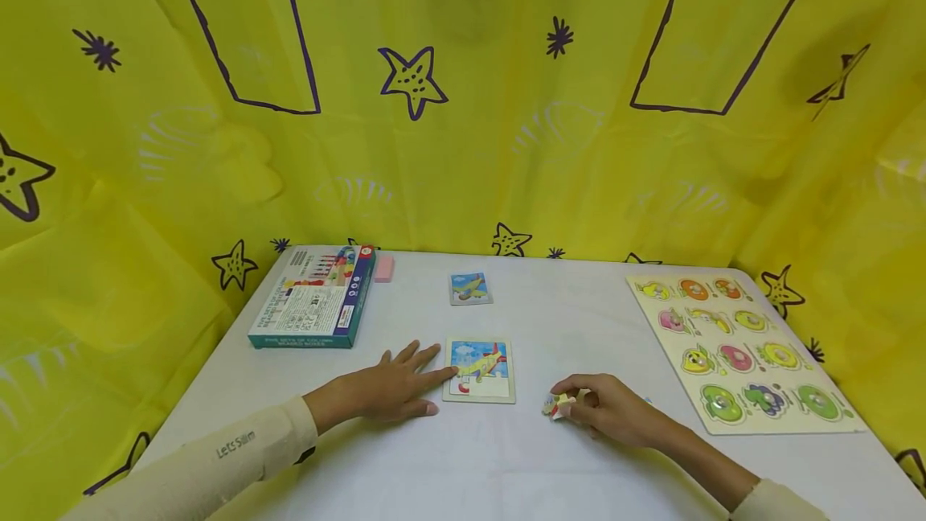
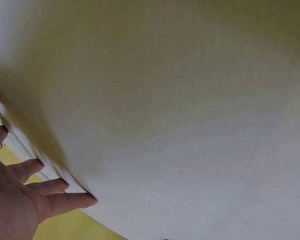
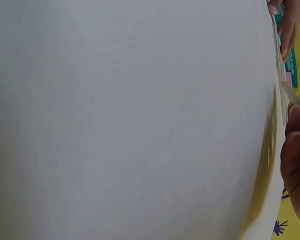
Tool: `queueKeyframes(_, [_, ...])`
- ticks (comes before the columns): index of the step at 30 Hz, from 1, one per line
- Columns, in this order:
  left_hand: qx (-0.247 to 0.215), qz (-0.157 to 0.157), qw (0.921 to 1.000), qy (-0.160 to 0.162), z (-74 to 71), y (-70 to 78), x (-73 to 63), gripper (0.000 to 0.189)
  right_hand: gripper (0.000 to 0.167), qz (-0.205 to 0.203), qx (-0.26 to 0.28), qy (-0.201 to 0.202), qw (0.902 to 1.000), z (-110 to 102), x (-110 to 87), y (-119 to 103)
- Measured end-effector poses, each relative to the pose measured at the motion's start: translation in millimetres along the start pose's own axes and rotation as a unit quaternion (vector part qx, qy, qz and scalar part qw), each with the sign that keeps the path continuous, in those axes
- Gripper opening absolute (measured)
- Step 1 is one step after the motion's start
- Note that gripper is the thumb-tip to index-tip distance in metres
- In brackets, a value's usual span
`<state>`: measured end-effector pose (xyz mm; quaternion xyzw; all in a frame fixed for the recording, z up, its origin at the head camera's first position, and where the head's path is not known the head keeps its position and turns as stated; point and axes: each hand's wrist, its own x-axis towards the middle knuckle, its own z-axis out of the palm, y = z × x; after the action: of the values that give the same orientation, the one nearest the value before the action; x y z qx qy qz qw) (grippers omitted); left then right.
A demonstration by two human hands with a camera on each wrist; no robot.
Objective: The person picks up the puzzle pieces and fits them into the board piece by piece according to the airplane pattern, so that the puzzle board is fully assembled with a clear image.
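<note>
A small square jigsaw puzzle (image 1: 479, 370) with a yellow airplane on blue sky lies mid-table in a pale frame; its lower part shows bare white. My left hand (image 1: 396, 383) lies with spread fingers at the puzzle's left side, index fingertip on its edge. In the left wrist view the left hand (image 2: 20, 200) has its fingers extended along the table. Right of the puzzle, my right hand (image 1: 615, 408) pinches a puzzle piece (image 1: 559, 405) between thumb and fingers, close over the table. The right wrist view shows the right hand (image 3: 297, 155) with curled fingers around the piece's thin edge.
Behind the puzzle lies a small airplane picture card (image 1: 470, 289). A boxed set (image 1: 314, 296) sits at the back left with a pink block (image 1: 384, 268) beside it. On the right lies a fruit peg board (image 1: 738, 352). A yellow patterned curtain (image 1: 463, 167) hangs behind the table.
</note>
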<state>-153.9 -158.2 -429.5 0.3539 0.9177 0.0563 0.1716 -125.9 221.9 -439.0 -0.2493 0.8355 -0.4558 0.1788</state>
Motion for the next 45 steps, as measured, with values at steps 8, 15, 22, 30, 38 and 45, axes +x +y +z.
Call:
queueKeyframes(8, [0.0,0.0,1.0,0.002,-2.1,2.0,-1.3,0.062,0.038,-0.007,0.015,-0.015,0.9998,6.2,18.8,-7.1])
queueKeyframes(15, [-0.002,-0.001,1.0,-0.001,-2.0,1.6,-1.0,0.062,0.037,-0.006,-0.012,-0.02,0.9997,12.4,38.7,-14.3])
queueKeyframes(22, [0.0,0.001,1.0,-0.001,-1.8,0.5,-0.8,0.062,0.033,-0.039,-0.039,-0.011,0.9984,22.0,63.0,-18.1])
queueKeyframes(30, [0.011,0.004,0.9999,0.006,0.8,-1.9,2.1,0.061,0.029,-0.043,-0.075,-0.018,0.9961,36.2,84.5,-22.8])
queueKeyframes(38, [0.013,0.004,0.9999,0.001,0.8,-1.7,2.8,0.062,0.03,-0.044,-0.079,-0.015,0.9958,41.8,92.9,-28.5])
queueKeyframes(45, [0.014,0.005,0.9999,0.004,0.0,-1.7,2.3,0.062,0.029,-0.046,-0.114,-0.013,0.9923,44.8,97.5,-31.6])
